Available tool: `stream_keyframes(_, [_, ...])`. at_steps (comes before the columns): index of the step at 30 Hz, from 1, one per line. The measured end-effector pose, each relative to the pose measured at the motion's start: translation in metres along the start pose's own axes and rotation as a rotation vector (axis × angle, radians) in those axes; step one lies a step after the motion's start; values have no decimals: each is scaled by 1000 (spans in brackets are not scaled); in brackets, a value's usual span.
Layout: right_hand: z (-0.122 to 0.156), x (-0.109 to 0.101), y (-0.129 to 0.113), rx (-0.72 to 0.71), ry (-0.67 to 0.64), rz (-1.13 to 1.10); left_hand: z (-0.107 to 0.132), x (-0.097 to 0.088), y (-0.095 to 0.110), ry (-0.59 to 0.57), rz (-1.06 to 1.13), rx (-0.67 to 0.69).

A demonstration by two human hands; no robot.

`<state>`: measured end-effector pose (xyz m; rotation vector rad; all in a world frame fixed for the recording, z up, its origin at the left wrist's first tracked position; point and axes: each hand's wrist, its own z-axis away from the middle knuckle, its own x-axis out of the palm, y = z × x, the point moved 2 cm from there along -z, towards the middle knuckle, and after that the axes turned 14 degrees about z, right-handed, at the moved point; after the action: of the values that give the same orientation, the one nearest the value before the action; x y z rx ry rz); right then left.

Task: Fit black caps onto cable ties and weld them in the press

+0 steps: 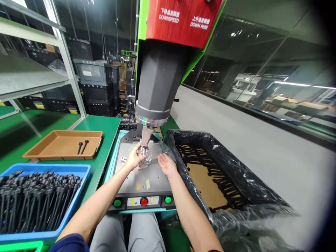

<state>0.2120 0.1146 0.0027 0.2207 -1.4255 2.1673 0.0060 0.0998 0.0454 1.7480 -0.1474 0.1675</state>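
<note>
My left hand pinches a small clear plastic bag on the grey machine plate, right under the tapered metal horn of the press. My right hand lies beside the bag's right edge with its fingers stretched out, touching the plastic. Something small and dark sits inside the bag near my left fingertips; I cannot make out what it is.
A blue bin of several black cable parts stands at the left front. Behind it a brown tray holds two black pieces. A black-lined box with rows of black parts stands at the right. Green and red buttons line the machine's front.
</note>
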Motion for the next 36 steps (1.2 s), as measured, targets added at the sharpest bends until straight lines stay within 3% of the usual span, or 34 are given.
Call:
stream_keyframes(8, [-5, 1, 8, 64, 50, -18, -3, 0, 0, -84, -65, 71])
stream_keyframes(15, [-8, 2, 13, 116, 36, -37, -3, -1, -7, -17, -60, 28])
stream_keyframes(22, [-7, 1, 13, 147, 6, -84, 4, 1, 0, -3, 5, -15])
stream_keyframes(36, [4, -2, 8, 165, -15, -146, 16, 0, 10, -54, 47, -2])
